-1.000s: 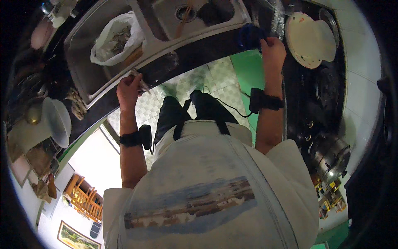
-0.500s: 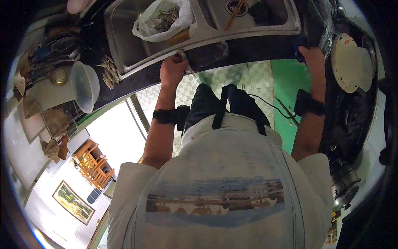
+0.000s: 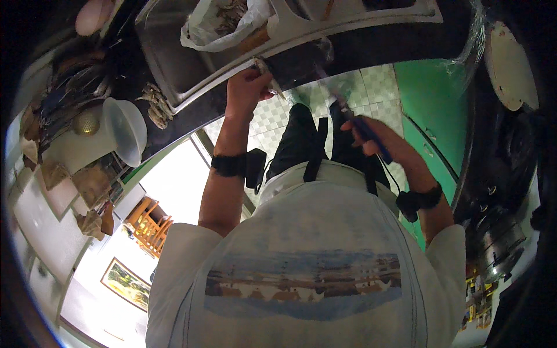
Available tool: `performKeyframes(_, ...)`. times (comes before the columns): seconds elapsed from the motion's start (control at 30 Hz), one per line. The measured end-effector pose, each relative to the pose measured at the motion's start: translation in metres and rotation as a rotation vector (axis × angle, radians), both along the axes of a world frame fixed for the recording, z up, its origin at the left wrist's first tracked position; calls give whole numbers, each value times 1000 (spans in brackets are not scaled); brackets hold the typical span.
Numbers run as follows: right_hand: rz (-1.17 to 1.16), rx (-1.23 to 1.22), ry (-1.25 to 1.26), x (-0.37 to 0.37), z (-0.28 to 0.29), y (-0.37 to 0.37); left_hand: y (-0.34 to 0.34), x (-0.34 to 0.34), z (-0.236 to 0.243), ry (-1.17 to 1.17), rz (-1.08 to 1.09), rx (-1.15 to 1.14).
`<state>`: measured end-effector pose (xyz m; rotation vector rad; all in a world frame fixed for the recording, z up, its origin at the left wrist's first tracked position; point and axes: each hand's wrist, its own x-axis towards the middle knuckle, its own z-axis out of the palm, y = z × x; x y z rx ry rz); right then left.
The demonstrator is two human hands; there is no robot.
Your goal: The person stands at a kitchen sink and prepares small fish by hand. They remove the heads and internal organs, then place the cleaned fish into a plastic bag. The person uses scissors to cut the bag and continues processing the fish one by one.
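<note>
At the sink's front edge, my left hand [image 3: 248, 91] pinches a small, slender grey fish [image 3: 268, 75], its thin end pointing down past the counter edge. My right hand [image 3: 380, 139] is closed round the dark blue handle of a narrow metal tool [image 3: 371, 137]. That tool points up and left toward the counter; motion blur hides whether it is a knife or scissors. In the sink, a white plastic bag [image 3: 200, 35] is open on a heap of similar grey fish [image 3: 231, 16]. Several more fish [image 3: 155, 105] lie side by side on the counter, left of the sink.
The double metal sink [image 3: 168, 55] spans the dark counter ahead. Left of it stand a pale translucent bowl [image 3: 136, 130] and a round strainer [image 3: 86, 123]. Clear plastic film [image 3: 471, 46] and an off-white oval lid or plate [image 3: 510, 66] are at right, above green cabinet doors [image 3: 432, 98].
My right hand has come from the counter's right side in toward my body, now showing the blue-handled tool. My left hand keeps its pinch on the fish. The view has shifted a little.
</note>
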<state>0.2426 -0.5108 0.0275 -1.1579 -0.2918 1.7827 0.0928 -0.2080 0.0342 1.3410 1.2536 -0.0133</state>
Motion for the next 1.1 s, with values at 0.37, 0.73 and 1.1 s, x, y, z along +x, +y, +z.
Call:
performKeyframes(0.37, -118, -23, 109, -81, -34, 33, 8, -7, 0, -84, 24, -153)
performKeyframes(0.73, -99, 128, 20, -87, -53, 87, 7, -11, -4, -165, 76, -202)
performKeyframes(1.1, -22, -184, -155, -81, -33, 118, 15, -13, -11, -112, -41, -203)
